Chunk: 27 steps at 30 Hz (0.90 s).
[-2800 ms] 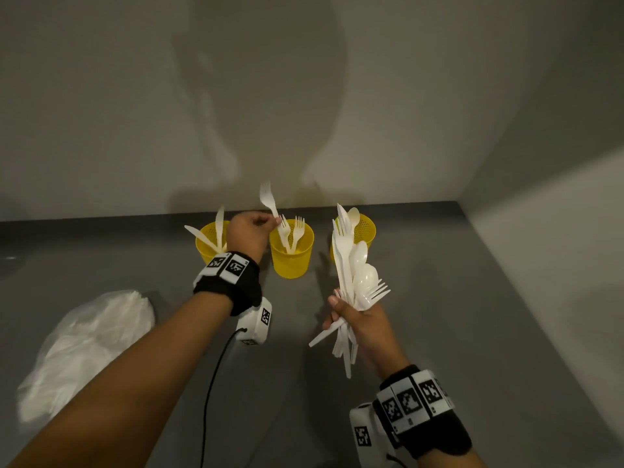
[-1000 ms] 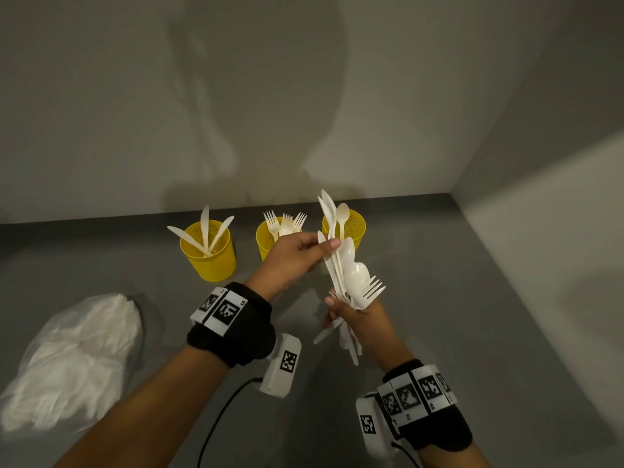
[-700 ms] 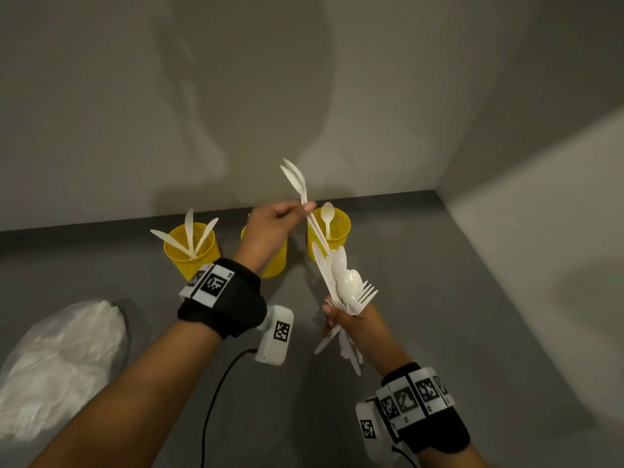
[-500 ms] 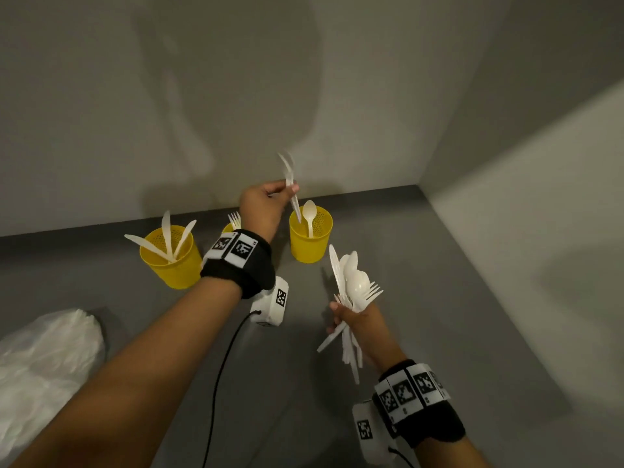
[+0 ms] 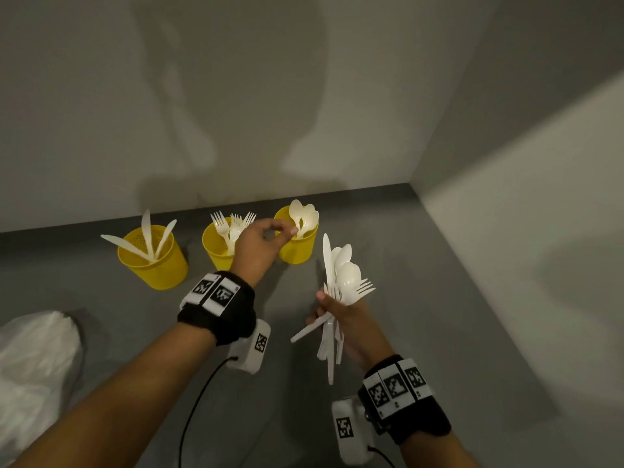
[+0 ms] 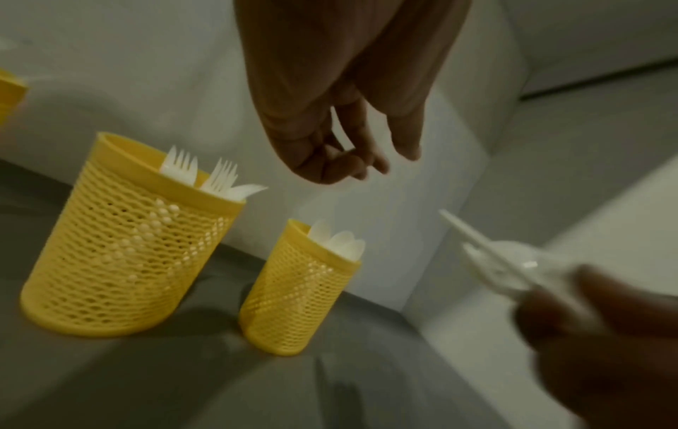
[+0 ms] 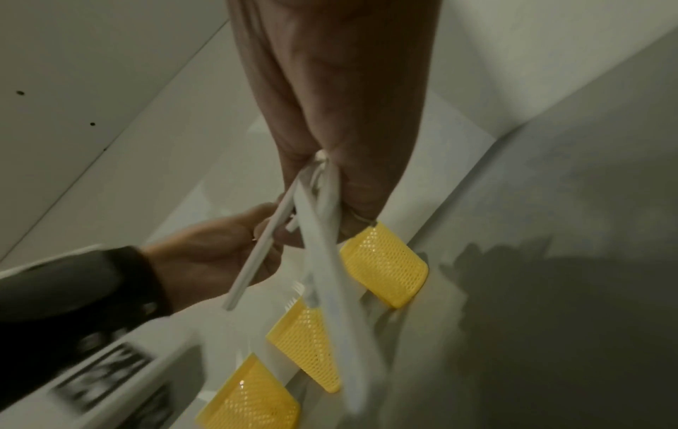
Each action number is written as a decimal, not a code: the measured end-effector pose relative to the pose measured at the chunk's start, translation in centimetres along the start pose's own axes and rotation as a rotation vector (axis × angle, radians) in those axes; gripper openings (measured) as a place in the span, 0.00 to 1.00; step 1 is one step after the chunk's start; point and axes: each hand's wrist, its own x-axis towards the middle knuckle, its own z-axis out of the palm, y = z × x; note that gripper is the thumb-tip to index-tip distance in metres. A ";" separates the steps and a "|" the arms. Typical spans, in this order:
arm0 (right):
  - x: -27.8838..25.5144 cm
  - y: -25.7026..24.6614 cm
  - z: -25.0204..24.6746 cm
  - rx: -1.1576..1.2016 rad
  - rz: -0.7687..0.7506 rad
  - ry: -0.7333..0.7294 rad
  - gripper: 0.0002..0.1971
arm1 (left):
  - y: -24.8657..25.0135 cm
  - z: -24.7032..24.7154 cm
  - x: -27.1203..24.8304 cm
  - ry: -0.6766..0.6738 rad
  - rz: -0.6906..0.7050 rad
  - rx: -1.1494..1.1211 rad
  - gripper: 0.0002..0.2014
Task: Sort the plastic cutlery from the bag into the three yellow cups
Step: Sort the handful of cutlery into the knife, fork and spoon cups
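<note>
Three yellow mesh cups stand in a row by the back wall. The left cup (image 5: 152, 265) holds knives, the middle cup (image 5: 216, 255) forks, and the right cup (image 5: 300, 251) spoons (image 5: 302, 217). My left hand (image 5: 283, 231) hovers at the right cup's rim. In the left wrist view its fingers (image 6: 352, 162) hang loosely curled and hold nothing. My right hand (image 5: 332, 309) grips a mixed bundle of white cutlery (image 5: 341, 282), held upright in front of the cups. The right wrist view shows the bundle's handles (image 7: 322, 232) fanning out below my fist.
A crumpled clear plastic bag (image 5: 30, 359) lies on the grey floor at the left. White walls close the back and the right side and meet in a corner behind the right cup. A black cable (image 5: 202, 393) trails from my left wrist.
My left hand pulled spoons from the bundle, carried them over the right cup and let them go. They now stand in that cup, and the hand is empty.
</note>
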 end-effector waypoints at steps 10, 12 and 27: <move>1.0 -0.5 3.0 0.081 -0.022 -0.047 0.03 | -1.9 -1.6 -9.5 -0.218 -0.014 -0.023 0.10; 0.7 -0.7 4.3 0.107 -0.012 -0.056 0.05 | -2.2 -1.6 -10.0 -0.220 0.007 -0.026 0.12; 1.2 1.3 9.5 0.117 -0.074 -0.010 0.12 | -4.9 -5.8 -11.5 -0.118 0.287 0.202 0.09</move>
